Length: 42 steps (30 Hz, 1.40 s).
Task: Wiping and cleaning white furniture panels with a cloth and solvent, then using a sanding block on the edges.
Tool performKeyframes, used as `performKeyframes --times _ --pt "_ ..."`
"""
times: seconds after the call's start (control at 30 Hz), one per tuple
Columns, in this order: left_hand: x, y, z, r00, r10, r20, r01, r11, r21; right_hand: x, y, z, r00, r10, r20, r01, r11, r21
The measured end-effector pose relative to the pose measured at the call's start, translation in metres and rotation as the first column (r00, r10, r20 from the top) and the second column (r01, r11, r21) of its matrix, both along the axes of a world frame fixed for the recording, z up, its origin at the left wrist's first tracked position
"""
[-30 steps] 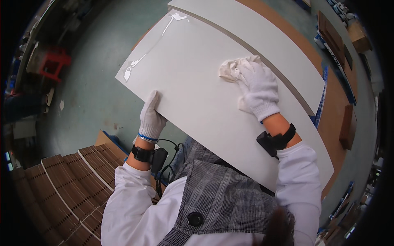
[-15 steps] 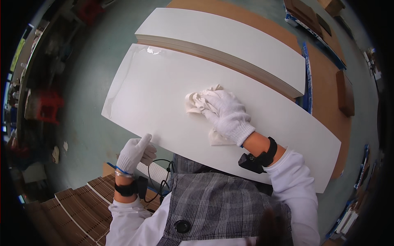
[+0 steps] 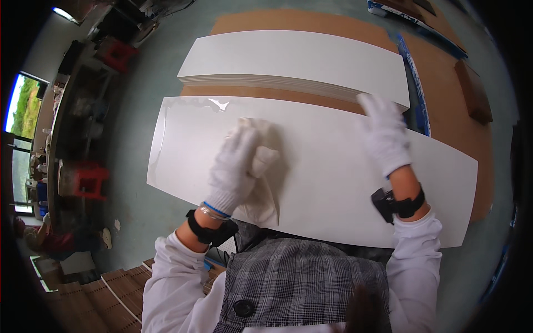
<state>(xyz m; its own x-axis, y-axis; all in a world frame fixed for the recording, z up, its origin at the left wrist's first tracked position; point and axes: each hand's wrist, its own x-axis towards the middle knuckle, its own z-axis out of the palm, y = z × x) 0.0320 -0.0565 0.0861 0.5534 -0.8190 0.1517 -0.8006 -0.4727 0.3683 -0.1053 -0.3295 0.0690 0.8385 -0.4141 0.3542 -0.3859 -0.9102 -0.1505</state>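
Note:
A large glossy white panel (image 3: pixel 327 177) lies flat in front of me. My left hand (image 3: pixel 232 169), in a white knit glove, is closed on a crumpled off-white cloth (image 3: pixel 264 197) over the panel's left half; part of the cloth hangs down toward the near edge. To the right, my gloved right hand (image 3: pixel 384 133) is over the panel near its far edge, fingers stretched out and nothing in them, slightly blurred. Along the panel's far left corner runs a shiny clear patch (image 3: pixel 217 104); whether it is film or liquid I cannot tell.
Behind the panel lies a stack of white panels (image 3: pixel 300 53) on a brown board (image 3: pixel 266 19). Another brown board (image 3: pixel 444 83) with a dark brown block (image 3: pixel 472 91) stands at right. Red stools (image 3: pixel 91 180) are at left, slatted brown material (image 3: pixel 119 291) at lower left.
The cloth has passed from my right hand to my left, which came up from beside the near edge onto the panel. My right hand moved right and opened. The view has turned.

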Motion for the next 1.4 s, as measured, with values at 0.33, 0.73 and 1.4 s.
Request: performKeyframes --times 0.33,0.73,1.4 --pt "0.092 -0.020 -0.030 0.939 0.115 0.323 -0.146 0.986 0.074 -0.040 -0.087 -0.046 0.948 -0.158 -0.276 0.253 0.899 0.357" --pt "0.080 -0.050 -0.023 0.988 -0.015 0.155 -0.015 0.983 0.186 -0.041 -0.089 -0.048 0.982 -0.099 -0.158 0.147 0.933 0.329" --pt "0.218 0.100 -0.065 0.658 0.675 0.333 -0.745 0.649 0.157 -0.031 -0.083 -0.044 0.984 -0.100 -0.150 0.152 0.908 0.391"
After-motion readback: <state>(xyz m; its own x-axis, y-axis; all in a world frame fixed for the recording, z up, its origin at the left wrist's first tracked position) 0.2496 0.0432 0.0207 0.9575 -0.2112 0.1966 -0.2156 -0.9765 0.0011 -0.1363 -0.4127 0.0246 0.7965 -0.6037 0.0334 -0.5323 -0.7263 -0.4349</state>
